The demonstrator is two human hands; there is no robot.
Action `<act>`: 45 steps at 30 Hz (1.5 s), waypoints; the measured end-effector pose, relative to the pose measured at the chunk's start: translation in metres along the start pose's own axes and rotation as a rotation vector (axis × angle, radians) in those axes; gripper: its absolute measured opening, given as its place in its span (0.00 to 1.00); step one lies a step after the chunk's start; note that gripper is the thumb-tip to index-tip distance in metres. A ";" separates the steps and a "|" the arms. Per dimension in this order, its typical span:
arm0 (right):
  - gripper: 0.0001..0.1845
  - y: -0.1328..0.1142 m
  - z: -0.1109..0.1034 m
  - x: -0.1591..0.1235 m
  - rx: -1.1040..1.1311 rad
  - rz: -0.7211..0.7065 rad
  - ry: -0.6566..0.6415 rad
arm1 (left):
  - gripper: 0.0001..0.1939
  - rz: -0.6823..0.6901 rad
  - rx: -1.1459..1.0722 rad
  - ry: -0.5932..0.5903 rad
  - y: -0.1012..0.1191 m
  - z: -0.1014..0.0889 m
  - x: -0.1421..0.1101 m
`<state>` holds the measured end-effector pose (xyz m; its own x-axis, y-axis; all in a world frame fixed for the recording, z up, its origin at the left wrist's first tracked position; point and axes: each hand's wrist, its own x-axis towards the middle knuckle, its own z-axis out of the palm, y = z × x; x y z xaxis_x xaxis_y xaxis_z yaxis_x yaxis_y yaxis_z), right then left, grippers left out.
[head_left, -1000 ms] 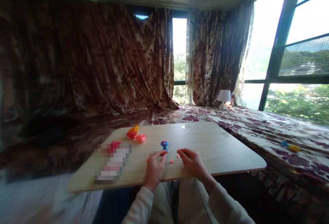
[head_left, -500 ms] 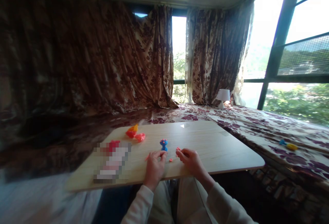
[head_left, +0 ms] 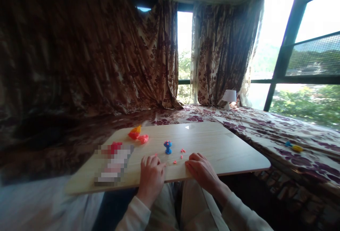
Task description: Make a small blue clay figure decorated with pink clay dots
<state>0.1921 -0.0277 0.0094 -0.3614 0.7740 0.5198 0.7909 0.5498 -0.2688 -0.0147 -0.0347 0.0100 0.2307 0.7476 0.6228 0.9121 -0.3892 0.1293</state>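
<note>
A light wooden table (head_left: 217,146) lies in front of me. A small blue clay figure (head_left: 167,147) stands near its middle, with tiny pink clay bits (head_left: 182,151) scattered beside it. My left hand (head_left: 152,176) rests on the near edge, fingers curled down onto the wood, with nothing seen in it. My right hand (head_left: 201,169) lies flat on the near edge, fingers together, holding nothing. Both hands sit a little short of the figure.
Orange and pink clay lumps (head_left: 138,135) lie at the table's far left. A blurred-out pack with a red piece (head_left: 114,162) sits at the left. A white lamp (head_left: 229,98) stands by the curtains. A blue and yellow object (head_left: 293,147) lies on the flowered bedding.
Both hands drew back from the pink bits toward the near edge and settled flat on the table. The camera tilted slightly.
</note>
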 end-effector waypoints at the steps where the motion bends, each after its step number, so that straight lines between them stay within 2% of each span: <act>1: 0.15 -0.003 -0.003 -0.004 -0.020 -0.020 -0.017 | 0.12 0.009 0.011 -0.003 0.002 -0.002 -0.003; 4: 0.12 -0.009 -0.005 -0.015 -0.028 -0.087 -0.047 | 0.12 0.022 0.007 -0.007 0.010 -0.003 -0.011; 6: 0.15 -0.009 -0.002 -0.019 -0.040 -0.116 -0.061 | 0.13 0.049 -0.021 0.008 0.014 0.000 -0.013; 9: 0.20 -0.006 0.005 -0.023 -0.088 -0.103 -0.078 | 0.16 0.090 -0.054 0.018 0.014 0.007 -0.015; 13: 0.22 -0.001 0.010 -0.029 -0.121 -0.086 -0.055 | 0.19 0.092 -0.024 -0.026 0.011 0.012 -0.025; 18: 0.23 -0.007 0.013 -0.029 -0.092 -0.142 -0.084 | 0.21 0.084 -0.025 -0.053 0.023 0.013 -0.034; 24: 0.26 -0.008 0.015 -0.033 -0.126 -0.065 -0.068 | 0.23 0.037 0.067 -0.043 0.012 0.014 -0.037; 30: 0.29 -0.012 0.023 -0.035 -0.125 -0.132 -0.102 | 0.25 0.150 0.067 -0.098 0.019 0.017 -0.039; 35: 0.32 -0.006 0.017 -0.029 -0.201 -0.041 -0.135 | 0.25 0.047 0.126 -0.077 0.014 0.017 -0.039; 38: 0.34 -0.010 0.016 -0.038 -0.250 -0.024 -0.153 | 0.25 0.055 0.148 -0.093 0.010 0.013 -0.042; 42: 0.35 -0.020 0.018 -0.039 -0.220 -0.082 -0.167 | 0.25 0.140 0.122 -0.133 0.021 0.014 -0.042; 45: 0.34 -0.017 0.018 -0.028 -0.212 -0.059 -0.182 | 0.26 0.093 0.124 -0.137 0.024 0.016 -0.038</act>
<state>0.1806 -0.0531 -0.0151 -0.4769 0.7970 0.3705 0.8448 0.5320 -0.0570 0.0042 -0.0639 -0.0234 0.3521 0.7811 0.5157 0.9175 -0.3970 -0.0250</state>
